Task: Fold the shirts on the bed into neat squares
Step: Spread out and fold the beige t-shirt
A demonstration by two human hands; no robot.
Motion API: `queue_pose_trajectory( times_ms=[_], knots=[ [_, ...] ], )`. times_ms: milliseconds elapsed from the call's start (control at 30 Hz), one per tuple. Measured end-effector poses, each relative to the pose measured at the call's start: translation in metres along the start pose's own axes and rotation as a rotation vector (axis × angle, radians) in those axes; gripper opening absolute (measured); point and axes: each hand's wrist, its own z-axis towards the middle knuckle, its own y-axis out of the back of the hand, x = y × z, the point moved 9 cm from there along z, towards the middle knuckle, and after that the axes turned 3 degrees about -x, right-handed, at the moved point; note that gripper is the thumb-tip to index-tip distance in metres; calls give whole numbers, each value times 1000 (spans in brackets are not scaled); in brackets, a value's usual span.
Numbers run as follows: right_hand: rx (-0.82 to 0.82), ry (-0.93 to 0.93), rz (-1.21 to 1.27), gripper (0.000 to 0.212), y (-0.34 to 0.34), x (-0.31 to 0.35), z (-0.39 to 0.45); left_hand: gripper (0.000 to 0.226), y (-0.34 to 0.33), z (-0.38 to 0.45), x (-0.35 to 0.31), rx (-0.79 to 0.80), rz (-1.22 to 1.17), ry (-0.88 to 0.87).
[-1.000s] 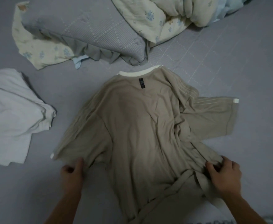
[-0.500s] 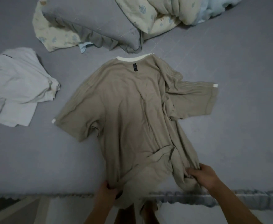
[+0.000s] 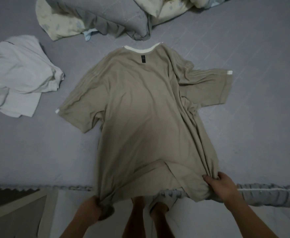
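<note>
The beige short-sleeved cotton shirt with a white collar (image 3: 140,117) is spread back-up across the middle of the grey quilted bed (image 3: 252,134), its hem drawn over the near edge, where one corner is gripped in the clenched left hand (image 3: 96,206) and the other is pinched by the right hand (image 3: 221,186). No fold is made yet: the right side is bunched, and the crumpled white shirt (image 3: 19,74) at the left edge is unfolded. No containers are seen.

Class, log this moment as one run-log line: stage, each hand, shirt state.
stage: flattening | left hand: grips beige shirt hem | right hand: grips hem | shirt: back up, unfolded | white shirt: crumpled aside
</note>
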Motion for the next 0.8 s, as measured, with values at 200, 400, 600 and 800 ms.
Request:
queue_pose_trajectory(
  times_ms=[200,400,600,800],
  knots=[
    [44,130,67,17,19,24,-12,48,-9,-8,-35,-59,-266,64],
    [21,29,-20,24,45,-4,-2,32,33,-11,-26,-464,-635,138],
    [-17,-38,-325,31,32,-26,3,10,-8,-5,-30,-106,-254,39],
    [-181,95,-335,55,30,26,-1,13,41,1,-26,-346,-467,77]
  ],
)
